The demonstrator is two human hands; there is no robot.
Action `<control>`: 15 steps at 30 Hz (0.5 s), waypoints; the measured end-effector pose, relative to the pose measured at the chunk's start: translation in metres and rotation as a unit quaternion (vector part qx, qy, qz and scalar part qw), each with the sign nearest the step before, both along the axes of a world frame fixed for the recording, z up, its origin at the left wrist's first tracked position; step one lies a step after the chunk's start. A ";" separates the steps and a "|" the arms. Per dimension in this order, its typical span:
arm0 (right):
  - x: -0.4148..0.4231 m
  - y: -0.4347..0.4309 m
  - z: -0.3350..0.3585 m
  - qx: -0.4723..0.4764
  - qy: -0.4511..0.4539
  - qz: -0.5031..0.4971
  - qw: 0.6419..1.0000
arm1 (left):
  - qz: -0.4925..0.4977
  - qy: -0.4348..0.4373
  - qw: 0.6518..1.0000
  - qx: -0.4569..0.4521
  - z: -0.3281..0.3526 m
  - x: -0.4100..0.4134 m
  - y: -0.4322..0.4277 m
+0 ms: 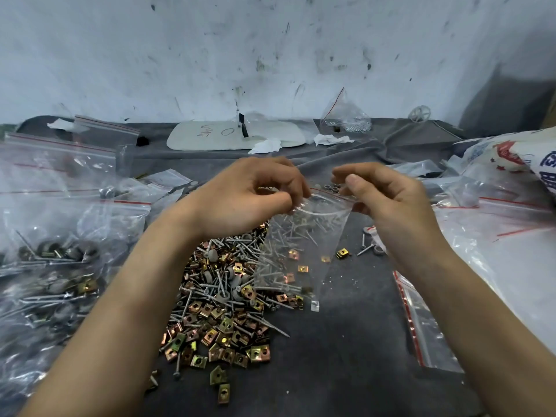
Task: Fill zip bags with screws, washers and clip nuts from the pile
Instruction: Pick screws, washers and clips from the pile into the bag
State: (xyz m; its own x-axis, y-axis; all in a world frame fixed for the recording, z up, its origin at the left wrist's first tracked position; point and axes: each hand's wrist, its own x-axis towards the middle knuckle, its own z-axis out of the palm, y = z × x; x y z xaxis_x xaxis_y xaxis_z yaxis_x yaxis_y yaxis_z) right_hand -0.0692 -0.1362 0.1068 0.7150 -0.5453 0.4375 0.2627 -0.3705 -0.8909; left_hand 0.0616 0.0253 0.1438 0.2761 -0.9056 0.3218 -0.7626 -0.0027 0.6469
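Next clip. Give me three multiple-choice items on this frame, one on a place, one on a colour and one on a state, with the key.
1. Where is the small bag?
A) held up over the right edge of the pile
B) flat on the white board
C) dropped on the floor

2. What colour is the stripe on the bags at the right?
A) blue
B) red
C) green

3. How is the small bag's mouth?
A) zipped shut
B) folded over
C) open

Key:
1 A: the left grip and right grip pinch its top above the pile's edge.
2 B: red lines run along their tops.
3 C: its lips part in a loop.
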 end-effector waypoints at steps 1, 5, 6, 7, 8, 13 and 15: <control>0.003 -0.005 -0.005 -0.016 0.022 -0.038 0.999 | -0.001 -0.003 1.000 -0.001 0.000 0.000 0.000; 0.014 -0.019 -0.042 -0.180 0.285 -0.084 0.938 | -0.002 -0.002 1.000 -0.004 -0.001 0.001 0.002; 0.016 -0.019 -0.052 -0.213 0.339 -0.072 0.913 | -0.002 -0.002 1.000 -0.004 -0.001 0.001 0.002; 0.017 -0.019 -0.060 -0.249 0.379 -0.058 0.889 | -0.002 0.000 1.000 -0.005 -0.001 0.002 0.002; 0.019 -0.018 -0.066 -0.293 0.405 -0.046 0.865 | -0.002 0.002 1.000 -0.005 -0.002 0.002 0.002; 0.025 -0.017 -0.072 -0.345 0.413 -0.059 0.841 | -0.005 0.020 1.000 -0.007 -0.002 0.002 0.000; 0.025 -0.015 -0.072 -0.320 0.407 -0.061 0.853 | -0.003 0.019 1.000 -0.010 0.000 0.002 0.001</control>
